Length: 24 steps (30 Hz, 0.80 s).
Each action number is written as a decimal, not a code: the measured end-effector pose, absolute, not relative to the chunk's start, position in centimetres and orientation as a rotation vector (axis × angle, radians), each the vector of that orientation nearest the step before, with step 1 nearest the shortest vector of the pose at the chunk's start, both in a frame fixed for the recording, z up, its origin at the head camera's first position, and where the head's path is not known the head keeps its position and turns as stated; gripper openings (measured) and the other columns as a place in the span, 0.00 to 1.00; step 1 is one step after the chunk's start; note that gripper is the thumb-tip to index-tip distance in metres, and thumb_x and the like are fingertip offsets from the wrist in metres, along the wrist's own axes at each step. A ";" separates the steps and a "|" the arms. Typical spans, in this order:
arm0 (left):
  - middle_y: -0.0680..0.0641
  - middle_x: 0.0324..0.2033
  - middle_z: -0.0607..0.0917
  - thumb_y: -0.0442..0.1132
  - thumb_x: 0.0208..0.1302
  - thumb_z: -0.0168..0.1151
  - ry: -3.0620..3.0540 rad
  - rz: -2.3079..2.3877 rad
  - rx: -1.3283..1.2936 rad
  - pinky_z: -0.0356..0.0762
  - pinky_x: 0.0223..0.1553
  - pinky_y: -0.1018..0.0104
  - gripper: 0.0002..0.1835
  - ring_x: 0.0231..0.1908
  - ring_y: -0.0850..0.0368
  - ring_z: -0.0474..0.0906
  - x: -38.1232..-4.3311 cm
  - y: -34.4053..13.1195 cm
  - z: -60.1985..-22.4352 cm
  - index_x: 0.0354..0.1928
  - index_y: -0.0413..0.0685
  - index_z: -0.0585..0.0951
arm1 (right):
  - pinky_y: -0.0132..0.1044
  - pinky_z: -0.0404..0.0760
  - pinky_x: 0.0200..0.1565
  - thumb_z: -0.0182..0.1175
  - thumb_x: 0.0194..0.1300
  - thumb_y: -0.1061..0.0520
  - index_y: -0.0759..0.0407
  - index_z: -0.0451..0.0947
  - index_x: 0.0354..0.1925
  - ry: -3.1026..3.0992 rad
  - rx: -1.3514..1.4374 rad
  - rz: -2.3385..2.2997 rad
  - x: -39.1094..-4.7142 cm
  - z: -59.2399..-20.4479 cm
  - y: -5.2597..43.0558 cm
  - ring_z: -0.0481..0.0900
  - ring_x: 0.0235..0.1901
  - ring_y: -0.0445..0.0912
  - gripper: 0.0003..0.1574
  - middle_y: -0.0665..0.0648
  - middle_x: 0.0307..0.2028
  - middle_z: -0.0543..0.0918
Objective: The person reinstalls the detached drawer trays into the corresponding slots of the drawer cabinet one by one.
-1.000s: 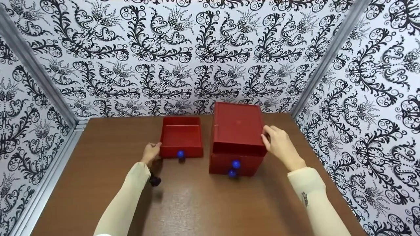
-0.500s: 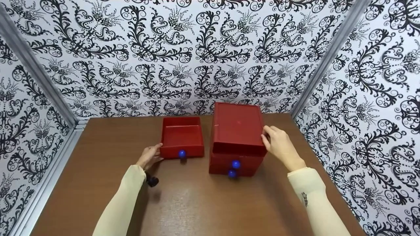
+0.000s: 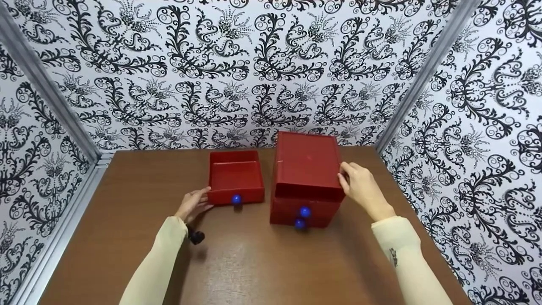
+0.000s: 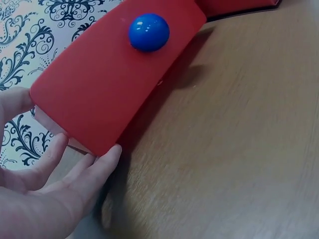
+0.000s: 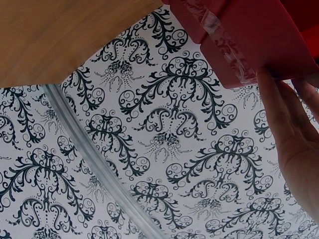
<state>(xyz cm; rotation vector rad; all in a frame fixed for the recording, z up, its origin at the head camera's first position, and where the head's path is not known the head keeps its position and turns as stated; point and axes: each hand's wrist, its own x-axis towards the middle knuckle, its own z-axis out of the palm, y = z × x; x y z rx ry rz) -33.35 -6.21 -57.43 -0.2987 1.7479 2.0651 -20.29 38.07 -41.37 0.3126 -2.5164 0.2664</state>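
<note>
A red drawer (image 3: 236, 196) with a blue ball knob (image 3: 236, 199) lies on the table at left, its inside bare. My left hand (image 3: 194, 204) holds its left front corner, with digits spread from the upper edge to the lower corner in the left wrist view. To the right stands a red cabinet (image 3: 308, 159) with two blue knobs low on its front and a dark open slot at its top. My right hand (image 3: 363, 186) grips the cabinet's right upper edge near the front. Some right fingertips are hidden behind the red wall (image 5: 259, 40) in the right wrist view.
The brown table (image 3: 247, 262) reaches back to a patterned wall (image 3: 228, 84). A narrow strip of table separates drawer and cabinet. Metal posts (image 3: 413, 99) stand at the back corners. A black wrist device (image 3: 196, 237) hangs below my left wrist.
The drawer has shifted slightly right, toward the cabinet. My left fingers have spread farther along its left end, and that wrist has moved a little left. My right hand stays on the cabinet.
</note>
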 end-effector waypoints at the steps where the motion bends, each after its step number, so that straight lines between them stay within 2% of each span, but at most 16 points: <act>1: 0.45 0.40 0.83 0.48 0.59 0.60 1.746 2.069 -0.302 0.75 0.56 0.53 0.31 0.42 0.52 0.82 -33.4 -6.2 -57.4 0.58 0.37 0.64 | 0.43 0.80 0.30 0.61 0.54 0.63 0.59 0.73 0.29 -2.517 0.313 0.266 -20.3 -41.4 38.1 0.77 0.25 0.52 0.05 0.57 0.23 0.77; 4: 0.49 0.36 0.84 0.47 0.59 0.61 1.743 2.077 -0.305 0.75 0.56 0.54 0.28 0.40 0.54 0.82 -33.3 -6.2 -57.4 0.57 0.40 0.67 | 0.43 0.80 0.30 0.61 0.55 0.63 0.59 0.73 0.29 -2.518 0.315 0.269 -20.3 -41.4 38.1 0.77 0.25 0.52 0.05 0.57 0.23 0.77; 11: 0.47 0.38 0.82 0.47 0.58 0.61 1.719 2.087 -0.287 0.76 0.56 0.53 0.31 0.41 0.53 0.81 -33.3 -6.2 -57.3 0.61 0.40 0.66 | 0.42 0.80 0.29 0.60 0.55 0.64 0.60 0.73 0.29 -2.516 0.315 0.274 -20.3 -41.4 38.1 0.77 0.24 0.51 0.04 0.57 0.24 0.77; 14: 0.49 0.36 0.83 0.48 0.55 0.64 1.744 2.089 -0.311 0.78 0.53 0.55 0.29 0.40 0.54 0.82 -33.5 -6.3 -57.6 0.57 0.44 0.72 | 0.42 0.79 0.29 0.60 0.55 0.64 0.60 0.72 0.29 -2.511 0.318 0.272 -20.3 -41.4 38.1 0.77 0.24 0.51 0.04 0.57 0.24 0.77; 18: 0.49 0.38 0.83 0.46 0.56 0.63 1.723 2.113 -0.301 0.78 0.54 0.55 0.24 0.40 0.55 0.81 -33.3 -6.6 -57.9 0.54 0.45 0.74 | 0.43 0.79 0.29 0.60 0.55 0.63 0.60 0.72 0.28 -2.508 0.322 0.273 -20.3 -41.5 38.1 0.77 0.24 0.51 0.04 0.57 0.24 0.77; 24: 0.45 0.45 0.79 0.41 0.62 0.57 1.609 2.181 -0.281 0.71 0.60 0.51 0.24 0.44 0.53 0.79 -32.5 -7.2 -57.5 0.59 0.42 0.70 | 0.43 0.80 0.30 0.59 0.56 0.63 0.60 0.72 0.29 -2.520 0.314 0.277 -20.3 -41.5 38.2 0.78 0.25 0.52 0.04 0.57 0.24 0.77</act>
